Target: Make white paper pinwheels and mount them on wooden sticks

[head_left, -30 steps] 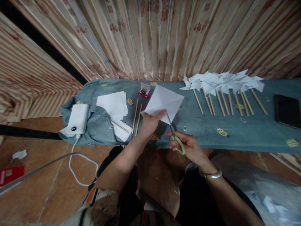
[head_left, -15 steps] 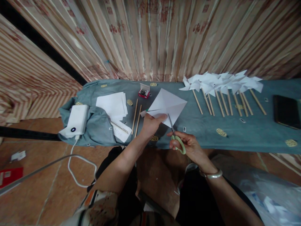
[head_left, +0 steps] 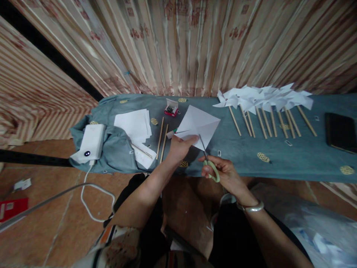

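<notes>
A white square of paper with crease lines is held by my left hand, thumb on top and fingers underneath. One slit shows on the paper's left side. My right hand grips scissors with light green handles, and their dark blades lie at the paper's lower edge, pointing toward its centre. Just left of the paper lie two wooden sticks and a small object with a green part, mostly covered. Behind them stands an opened small red box of metal pins.
Paper pinwheels on sticks lie in a row at the right, with a black phone-like object beyond. A paper stack, a pen and a white power bank with a cable lie left. A curtain hangs behind.
The paper has shifted slightly left, and a little more of the green-ended object shows beside it. Both hands keep nearly the same places, with the scissors still at the lower edge.
</notes>
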The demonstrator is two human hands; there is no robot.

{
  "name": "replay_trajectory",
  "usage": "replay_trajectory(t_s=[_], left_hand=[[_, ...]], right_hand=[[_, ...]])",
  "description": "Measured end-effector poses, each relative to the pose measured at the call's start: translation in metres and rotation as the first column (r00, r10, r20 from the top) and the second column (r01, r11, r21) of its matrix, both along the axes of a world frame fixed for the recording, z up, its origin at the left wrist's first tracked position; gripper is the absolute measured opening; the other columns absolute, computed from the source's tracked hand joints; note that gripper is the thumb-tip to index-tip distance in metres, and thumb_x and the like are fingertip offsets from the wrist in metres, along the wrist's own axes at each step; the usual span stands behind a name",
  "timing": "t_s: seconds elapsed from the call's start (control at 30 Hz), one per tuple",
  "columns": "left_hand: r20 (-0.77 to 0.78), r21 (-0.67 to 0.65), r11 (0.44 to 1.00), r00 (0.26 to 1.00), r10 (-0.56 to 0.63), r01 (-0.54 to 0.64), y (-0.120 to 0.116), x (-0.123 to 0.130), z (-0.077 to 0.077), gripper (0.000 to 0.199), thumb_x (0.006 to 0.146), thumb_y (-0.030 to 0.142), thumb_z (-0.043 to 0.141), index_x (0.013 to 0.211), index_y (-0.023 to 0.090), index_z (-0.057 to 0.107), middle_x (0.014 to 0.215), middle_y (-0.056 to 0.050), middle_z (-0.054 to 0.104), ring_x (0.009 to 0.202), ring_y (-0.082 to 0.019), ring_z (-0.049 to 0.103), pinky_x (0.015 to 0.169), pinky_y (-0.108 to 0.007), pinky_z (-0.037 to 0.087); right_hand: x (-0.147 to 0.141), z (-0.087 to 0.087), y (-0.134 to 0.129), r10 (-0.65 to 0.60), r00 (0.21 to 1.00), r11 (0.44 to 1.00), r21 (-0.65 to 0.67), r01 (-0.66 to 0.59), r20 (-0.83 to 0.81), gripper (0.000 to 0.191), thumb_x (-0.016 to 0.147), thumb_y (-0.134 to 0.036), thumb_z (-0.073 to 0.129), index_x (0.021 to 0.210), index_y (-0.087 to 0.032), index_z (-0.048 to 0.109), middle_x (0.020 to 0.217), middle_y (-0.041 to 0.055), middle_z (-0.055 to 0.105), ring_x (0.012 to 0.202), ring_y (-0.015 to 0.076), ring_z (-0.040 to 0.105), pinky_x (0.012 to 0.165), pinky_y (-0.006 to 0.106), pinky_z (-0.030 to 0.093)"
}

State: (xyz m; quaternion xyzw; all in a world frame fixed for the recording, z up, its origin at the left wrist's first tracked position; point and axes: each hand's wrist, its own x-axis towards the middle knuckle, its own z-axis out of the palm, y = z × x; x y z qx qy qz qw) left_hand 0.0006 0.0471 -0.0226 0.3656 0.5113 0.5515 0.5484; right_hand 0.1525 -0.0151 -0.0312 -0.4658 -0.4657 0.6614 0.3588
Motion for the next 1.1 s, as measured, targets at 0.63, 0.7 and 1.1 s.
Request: replay_trajectory(t_s=[0.63,0.7,1.1], left_hand=[[0.022,0.019,1.0,1.0,-0.017,0.017,-0.0011,0.001,-0.004,0.026,0.056,0.023,0.077,0.079,0.016,0.069,0.083,-0.005,0.072,0.078,-0.019,0.066,0.079,-0.034,0.051],[0.027,0.024,1.0,1.0,-0.017,0.016,-0.0014,0.0011,-0.0033,0.026,0.056,0.023,0.077,0.08,0.016,0.07,0.084,-0.004,0.073,0.079,-0.019,0.066,0.08,-0.034,0.05],[0.013,0.024,0.999,0.999,-0.03,0.03,-0.0019,0.0009,-0.0037,0.024,0.055,0.024,0.076,0.076,0.015,0.069,0.087,-0.007,0.074,0.083,-0.022,0.066,0.084,-0.036,0.052]], right_hand=[[0.0019,-0.0034,0.0002,-0.017,0.999,0.999,0.028,0.016,0.03,0.041,0.068,-0.053,0.075,0.09,-0.019,0.069,0.06,-0.0021,0.061,0.051,0.01,0.054,0.049,0.023,0.048],[0.0019,-0.0035,0.0003,-0.013,0.999,1.0,0.026,0.012,0.034,0.041,0.067,-0.053,0.076,0.09,-0.019,0.069,0.06,-0.0023,0.061,0.051,0.0098,0.054,0.05,0.023,0.048],[0.0012,-0.0041,-0.0005,-0.02,0.999,0.999,0.043,0.019,0.033,0.04,0.068,-0.052,0.076,0.088,-0.019,0.069,0.06,-0.0021,0.061,0.051,0.0097,0.053,0.049,0.023,0.048]])
